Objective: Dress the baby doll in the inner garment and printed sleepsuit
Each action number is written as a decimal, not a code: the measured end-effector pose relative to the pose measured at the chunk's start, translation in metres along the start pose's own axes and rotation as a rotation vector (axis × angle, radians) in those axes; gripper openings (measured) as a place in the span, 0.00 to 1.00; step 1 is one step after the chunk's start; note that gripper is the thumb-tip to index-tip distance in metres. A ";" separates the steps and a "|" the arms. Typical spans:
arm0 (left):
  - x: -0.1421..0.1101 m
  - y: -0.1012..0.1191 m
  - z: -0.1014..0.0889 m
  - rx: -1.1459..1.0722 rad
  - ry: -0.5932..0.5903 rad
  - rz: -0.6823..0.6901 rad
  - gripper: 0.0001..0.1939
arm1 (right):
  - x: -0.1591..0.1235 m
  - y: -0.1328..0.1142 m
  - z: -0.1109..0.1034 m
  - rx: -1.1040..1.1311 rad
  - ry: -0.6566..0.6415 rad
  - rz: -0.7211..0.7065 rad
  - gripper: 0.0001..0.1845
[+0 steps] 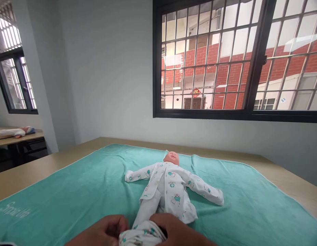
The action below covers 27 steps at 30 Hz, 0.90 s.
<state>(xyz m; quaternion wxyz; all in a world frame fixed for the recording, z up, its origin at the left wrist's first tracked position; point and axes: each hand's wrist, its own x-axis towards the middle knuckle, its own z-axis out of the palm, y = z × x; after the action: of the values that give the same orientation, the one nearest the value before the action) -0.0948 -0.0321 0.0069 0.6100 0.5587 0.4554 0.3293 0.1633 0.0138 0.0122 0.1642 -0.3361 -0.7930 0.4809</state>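
A baby doll (171,158) lies on its back on a green blanket (79,191), its head toward the wall and its arms spread. It wears a white printed jacket (174,184), open at the lower front, and a plain white layer covers its legs. At the bottom edge, printed white baby pants (141,234) are bunched around the lower end of a leg. My left hand (103,230) is closed on the left side of this gathered cloth. On the other side my right hand (177,230) grips its edge, thumb and fingers curled. The doll's feet are hidden.
The blanket covers most of a wooden table (284,174), which stands against a grey wall (109,75). A barred window (207,61) is above it. Another doll (16,132) lies on a separate table (32,136) at far left, beyond a pillar.
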 end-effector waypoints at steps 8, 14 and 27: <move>0.048 0.010 0.013 0.007 0.194 0.130 0.25 | 0.010 -0.007 -0.005 0.239 0.304 -0.034 0.22; 0.073 0.004 0.017 0.117 0.208 0.178 0.21 | 0.011 0.004 -0.010 -0.371 0.550 0.068 0.14; 0.133 0.004 0.011 0.571 0.409 0.441 0.23 | 0.018 0.042 -0.026 -0.430 0.598 -0.205 0.10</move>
<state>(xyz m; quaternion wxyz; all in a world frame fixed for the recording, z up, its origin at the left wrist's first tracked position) -0.0348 0.0852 -0.0147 0.2423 0.7128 0.5096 0.4165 0.1812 0.0561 -0.0135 0.3612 -0.4072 -0.8224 0.1654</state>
